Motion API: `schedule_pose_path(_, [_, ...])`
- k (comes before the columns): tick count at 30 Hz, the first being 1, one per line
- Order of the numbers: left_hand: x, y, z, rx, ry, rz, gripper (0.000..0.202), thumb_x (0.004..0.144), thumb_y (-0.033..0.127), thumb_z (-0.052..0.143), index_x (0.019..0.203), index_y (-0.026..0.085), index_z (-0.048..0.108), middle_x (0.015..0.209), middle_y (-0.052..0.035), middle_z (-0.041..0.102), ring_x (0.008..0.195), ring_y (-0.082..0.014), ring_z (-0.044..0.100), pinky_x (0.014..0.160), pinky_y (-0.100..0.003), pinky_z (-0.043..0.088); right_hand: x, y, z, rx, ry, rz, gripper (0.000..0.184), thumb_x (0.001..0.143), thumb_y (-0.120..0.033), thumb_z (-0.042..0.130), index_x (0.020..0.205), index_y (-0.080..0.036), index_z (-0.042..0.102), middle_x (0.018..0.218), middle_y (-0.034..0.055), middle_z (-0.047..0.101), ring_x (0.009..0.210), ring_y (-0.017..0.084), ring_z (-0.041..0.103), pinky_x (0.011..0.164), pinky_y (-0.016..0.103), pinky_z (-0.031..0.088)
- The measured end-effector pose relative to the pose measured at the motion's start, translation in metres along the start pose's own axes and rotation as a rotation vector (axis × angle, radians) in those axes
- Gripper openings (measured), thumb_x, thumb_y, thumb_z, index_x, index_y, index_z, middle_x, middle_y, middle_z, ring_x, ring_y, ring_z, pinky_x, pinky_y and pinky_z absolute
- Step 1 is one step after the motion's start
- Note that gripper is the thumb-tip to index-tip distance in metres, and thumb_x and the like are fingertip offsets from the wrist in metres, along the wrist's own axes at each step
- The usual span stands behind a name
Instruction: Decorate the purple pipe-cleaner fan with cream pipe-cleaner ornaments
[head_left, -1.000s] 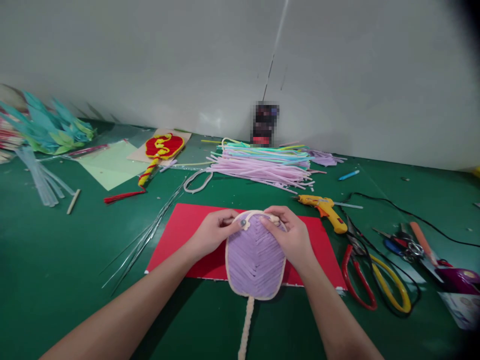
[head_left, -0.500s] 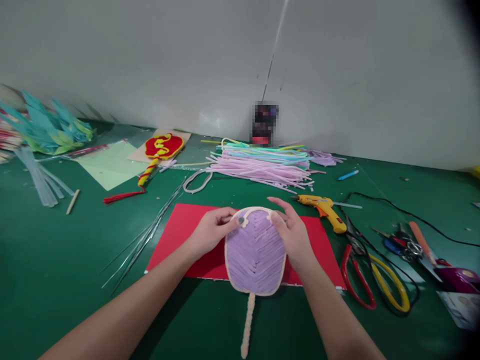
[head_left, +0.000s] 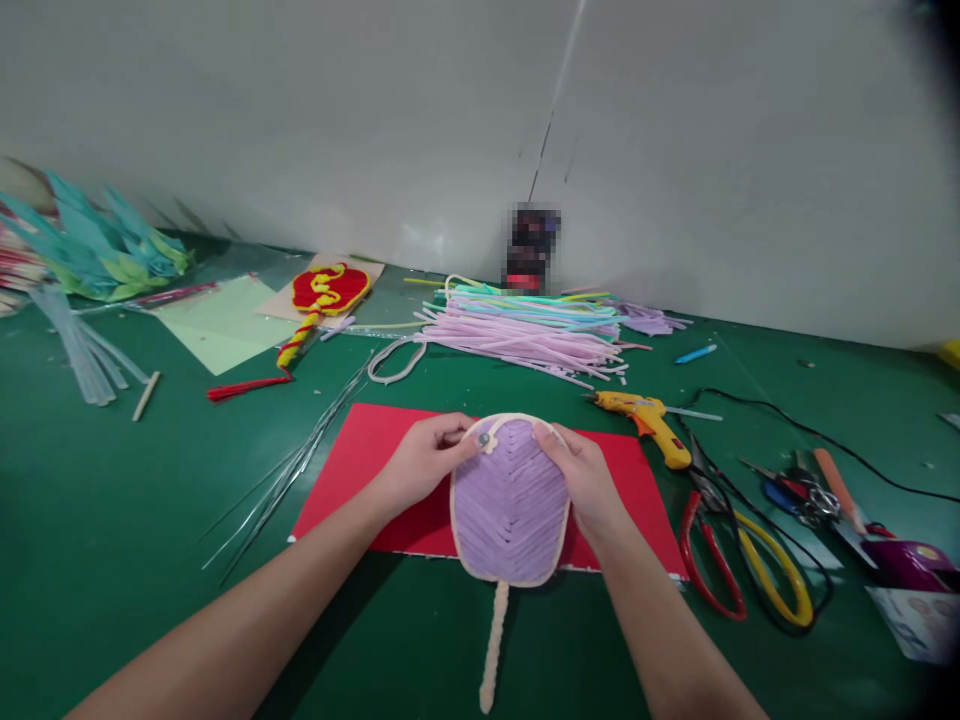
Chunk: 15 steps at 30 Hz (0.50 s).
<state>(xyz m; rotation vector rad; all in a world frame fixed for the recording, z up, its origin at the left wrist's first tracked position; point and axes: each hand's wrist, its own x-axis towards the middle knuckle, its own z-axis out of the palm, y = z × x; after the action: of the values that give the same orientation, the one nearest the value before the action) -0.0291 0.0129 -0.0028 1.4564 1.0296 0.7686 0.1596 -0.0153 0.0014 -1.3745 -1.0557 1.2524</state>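
A purple fan point(head_left: 511, 510) with a cream edge and a twisted cream handle point(head_left: 493, 650) is held between my two hands, its handle pointing toward me. My left hand point(head_left: 427, 462) grips its upper left edge, the thumb pressing by a small curled cream trim point(head_left: 491, 441). On the upper right edge my right hand point(head_left: 586, 475) is closed, its thumb on the front and its fingers hidden behind. Beneath the fan a red sheet point(head_left: 352, 490) lies on the green table point(head_left: 135, 560).
Pink and blue pipe cleaners point(head_left: 517, 335) are heaped at the back. A yellow glue gun point(head_left: 649, 420), pliers point(head_left: 712, 560) and scissors point(head_left: 810, 495) lie to the right. Thin wires point(head_left: 300, 470), a red and yellow fan point(head_left: 326, 295) and glue sticks point(head_left: 79, 350) are on the left.
My right hand's fingers, raised and spread before, have closed onto the fan's upper right edge. The left hand keeps its grip in nearly the same place.
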Motion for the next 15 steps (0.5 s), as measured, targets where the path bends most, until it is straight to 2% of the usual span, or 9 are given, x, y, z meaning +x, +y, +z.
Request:
schedule_pose_path(6, [-0.0005, 0.0008, 0.0004, -0.003, -0.002, 0.004, 0.029, 0.076, 0.042, 0.053, 0.085, 0.015, 0.061, 0.08, -0.0027, 0.063, 0.074, -0.0155, 0.057, 0.063, -0.022, 0.043, 0.0003, -0.0009, 0.0013, -0.088, 0.061, -0.023, 0.035, 0.068, -0.051, 0.06, 0.065, -0.016, 0.062, 0.061, -0.0007, 0.059, 0.06, 0.015, 0.053, 0.054, 0.024, 0.038])
schedule_pose_path(12, [-0.0006, 0.0001, 0.0005, -0.006, 0.007, -0.005, 0.029, 0.075, 0.042, 0.053, 0.084, 0.015, 0.061, 0.08, -0.003, 0.064, 0.075, -0.016, 0.058, 0.063, -0.023, 0.043, -0.0005, -0.0064, 0.0019, -0.023, 0.127, 0.17, 0.051, 0.066, -0.065, 0.05, 0.05, -0.017, 0.056, 0.05, 0.0026, 0.059, 0.051, 0.018, 0.054, 0.047, 0.027, 0.038])
schedule_pose_path(15, [-0.0007, -0.0002, 0.0005, -0.008, 0.006, -0.005, 0.029, 0.075, 0.042, 0.054, 0.083, 0.015, 0.061, 0.079, -0.0024, 0.064, 0.073, -0.0152, 0.058, 0.062, -0.022, 0.043, -0.0008, -0.0063, 0.0026, 0.014, 0.129, 0.155, 0.046, 0.065, -0.062, 0.055, 0.049, -0.018, 0.053, 0.048, 0.0006, 0.057, 0.049, 0.016, 0.052, 0.047, 0.027, 0.037])
